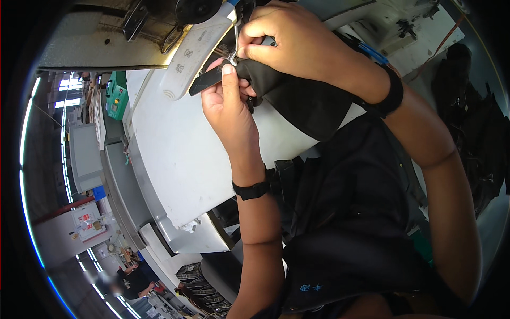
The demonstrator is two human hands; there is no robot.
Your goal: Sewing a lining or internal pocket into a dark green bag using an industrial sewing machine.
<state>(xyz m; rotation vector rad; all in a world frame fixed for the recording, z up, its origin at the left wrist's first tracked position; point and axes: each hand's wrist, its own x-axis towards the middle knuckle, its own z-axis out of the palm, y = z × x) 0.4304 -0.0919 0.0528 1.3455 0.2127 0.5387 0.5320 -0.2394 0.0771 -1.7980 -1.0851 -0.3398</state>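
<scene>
From the head camera: your two bare hands meet at the upper middle, just beside the pale machine arm [196, 58], working a dark cloth [303, 98] above the white worktop [180, 151]. The cloth lies below your right hand [297, 45] and to the right of your left hand [228, 101]. Your left grip pinches the cloth's narrow end, thumb on top and fingers curled beneath. Your right grip has thumb and forefinger pressed together at the tips, near a thin metal rod [236, 40]; you cannot tell what, if anything, sits between them.

Room is tight at the upper left, where the machine arm stands close to your left fingertips and a dark flat strip [205, 82] juts out between the two. Left of your left forearm the worktop lies broad and bare, its surface running down to a corner at the lower left. Its near edge slants down leftward past your dark clothing [350, 212], with the cloth's lower corner hanging close to that edge.

The cloth's long axis slants from upper left to lower right: the narrow end points at the machine, the wider part falls softly toward you. A black band circles each of your wrists. Well apart at the right is a heap of dark garments [467, 117]; on the far left, beyond the worktop, a green box [116, 95].
</scene>
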